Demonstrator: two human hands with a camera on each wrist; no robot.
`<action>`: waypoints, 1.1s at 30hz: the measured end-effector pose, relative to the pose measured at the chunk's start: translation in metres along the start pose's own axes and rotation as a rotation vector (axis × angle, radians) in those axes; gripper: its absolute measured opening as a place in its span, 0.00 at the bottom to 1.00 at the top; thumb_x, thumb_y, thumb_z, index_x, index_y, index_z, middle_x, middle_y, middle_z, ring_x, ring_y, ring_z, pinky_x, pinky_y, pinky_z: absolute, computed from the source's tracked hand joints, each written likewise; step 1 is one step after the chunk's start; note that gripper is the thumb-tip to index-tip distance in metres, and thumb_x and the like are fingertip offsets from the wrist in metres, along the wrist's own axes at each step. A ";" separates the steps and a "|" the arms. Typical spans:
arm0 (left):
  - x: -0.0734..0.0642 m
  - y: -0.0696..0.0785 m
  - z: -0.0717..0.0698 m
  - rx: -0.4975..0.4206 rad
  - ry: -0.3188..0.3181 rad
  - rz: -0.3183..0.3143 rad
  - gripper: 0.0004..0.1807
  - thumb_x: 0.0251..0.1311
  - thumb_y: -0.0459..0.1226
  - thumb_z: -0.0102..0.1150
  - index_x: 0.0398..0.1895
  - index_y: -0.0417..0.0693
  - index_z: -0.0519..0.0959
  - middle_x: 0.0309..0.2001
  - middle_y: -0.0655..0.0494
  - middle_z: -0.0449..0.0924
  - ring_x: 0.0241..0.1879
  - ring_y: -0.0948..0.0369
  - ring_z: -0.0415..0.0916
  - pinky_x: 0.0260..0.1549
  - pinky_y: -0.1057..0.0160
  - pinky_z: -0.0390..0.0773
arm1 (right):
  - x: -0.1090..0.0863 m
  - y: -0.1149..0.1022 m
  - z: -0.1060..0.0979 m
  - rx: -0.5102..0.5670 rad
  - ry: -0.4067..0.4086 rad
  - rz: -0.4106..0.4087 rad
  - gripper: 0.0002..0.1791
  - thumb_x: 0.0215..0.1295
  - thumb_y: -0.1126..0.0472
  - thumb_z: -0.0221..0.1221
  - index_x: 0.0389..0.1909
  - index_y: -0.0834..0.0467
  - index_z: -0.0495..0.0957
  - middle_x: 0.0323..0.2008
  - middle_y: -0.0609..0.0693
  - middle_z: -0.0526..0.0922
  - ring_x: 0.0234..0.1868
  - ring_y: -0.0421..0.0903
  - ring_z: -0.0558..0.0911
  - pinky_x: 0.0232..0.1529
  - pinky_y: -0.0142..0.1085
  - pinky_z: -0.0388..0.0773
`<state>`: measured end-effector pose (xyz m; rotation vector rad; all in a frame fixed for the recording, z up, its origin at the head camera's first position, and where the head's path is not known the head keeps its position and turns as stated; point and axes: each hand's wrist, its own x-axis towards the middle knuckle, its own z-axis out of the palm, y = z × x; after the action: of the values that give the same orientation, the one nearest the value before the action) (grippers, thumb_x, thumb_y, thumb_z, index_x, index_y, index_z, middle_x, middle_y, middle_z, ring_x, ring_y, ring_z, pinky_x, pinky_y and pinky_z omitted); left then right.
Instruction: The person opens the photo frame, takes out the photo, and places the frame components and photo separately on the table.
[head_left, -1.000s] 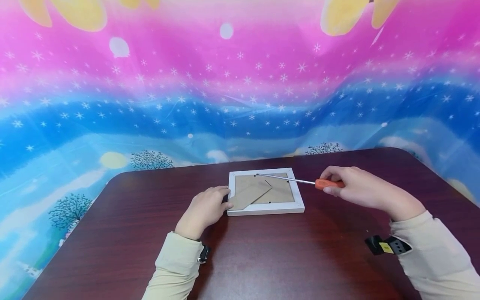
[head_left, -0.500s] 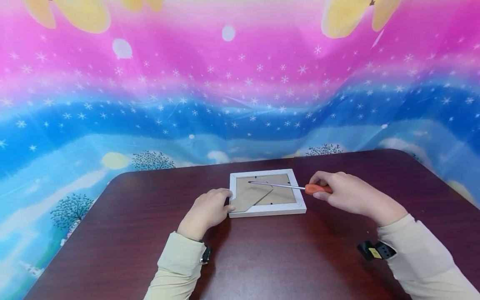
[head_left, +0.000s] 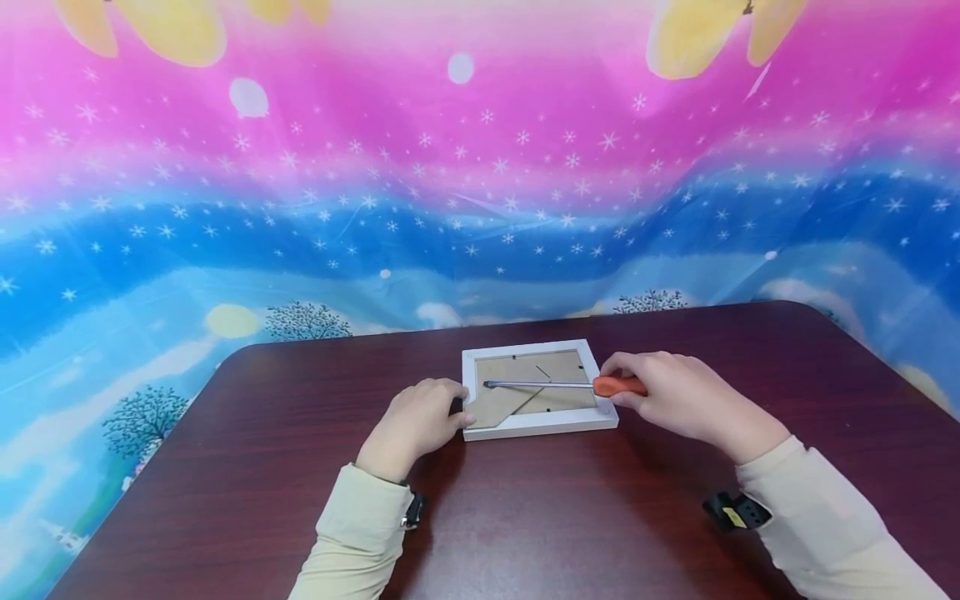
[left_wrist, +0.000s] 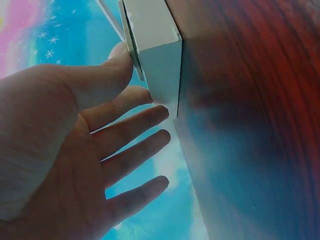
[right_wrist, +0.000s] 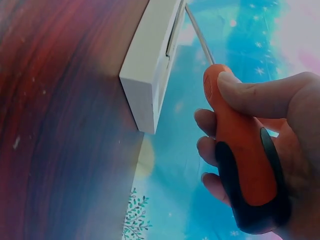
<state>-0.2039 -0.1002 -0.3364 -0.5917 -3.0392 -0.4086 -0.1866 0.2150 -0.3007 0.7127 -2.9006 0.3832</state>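
Observation:
A white picture frame [head_left: 577,422] lies face down, its brown backing board [head_left: 567,400] and stand flap [head_left: 486,410] upward. My left hand [head_left: 417,421] rests at its left end; in the left wrist view the thumb [left_wrist: 120,62] presses on the flap, and the fingers stretch out loosely, the index tip at the frame's side. With my right hand [head_left: 686,400] I hold a screwdriver [right_wrist: 245,155] by its orange-and-black handle, thumb along it. The steel shaft [head_left: 555,385] crosses above the backing from the right, its tip over the flap's upper left part.
Small black tabs sit around the backing's edges, one tab [head_left: 581,367] at the right. A dark red-brown table [head_left: 570,517] bears the frame near its far edge. Behind hangs a pink and blue snowflake-patterned cloth [head_left: 480,200]. Black camera straps [head_left: 738,511] circle both wrists.
My right hand has brought the screwdriver left and toward me, so its tip has gone from the backing's far edge to over the flap. The left hand keeps its place at the frame.

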 end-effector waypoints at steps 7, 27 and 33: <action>0.000 0.000 0.001 0.001 0.000 0.004 0.21 0.63 0.44 0.66 0.55 0.43 0.82 0.56 0.49 0.80 0.57 0.50 0.76 0.54 0.48 0.75 | 0.001 -0.005 0.004 -0.022 0.046 -0.044 0.12 0.60 0.60 0.69 0.45 0.48 0.83 0.26 0.37 0.77 0.24 0.38 0.70 0.24 0.36 0.67; 0.000 0.001 0.003 -0.005 -0.020 -0.005 0.23 0.66 0.43 0.63 0.61 0.43 0.78 0.67 0.48 0.70 0.64 0.48 0.70 0.59 0.46 0.71 | 0.002 -0.024 0.003 -0.197 0.274 -0.252 0.10 0.55 0.61 0.72 0.39 0.52 0.89 0.17 0.37 0.64 0.15 0.35 0.61 0.16 0.31 0.59; 0.000 0.002 0.004 -0.020 -0.025 -0.004 0.22 0.66 0.43 0.63 0.61 0.43 0.78 0.68 0.49 0.70 0.63 0.49 0.71 0.58 0.46 0.72 | 0.000 -0.031 0.001 -0.269 0.300 -0.251 0.08 0.54 0.63 0.71 0.37 0.53 0.89 0.16 0.40 0.61 0.14 0.38 0.59 0.16 0.33 0.58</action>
<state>-0.2034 -0.0970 -0.3398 -0.5968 -3.0639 -0.4361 -0.1725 0.1881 -0.2955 0.8739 -2.4794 0.0610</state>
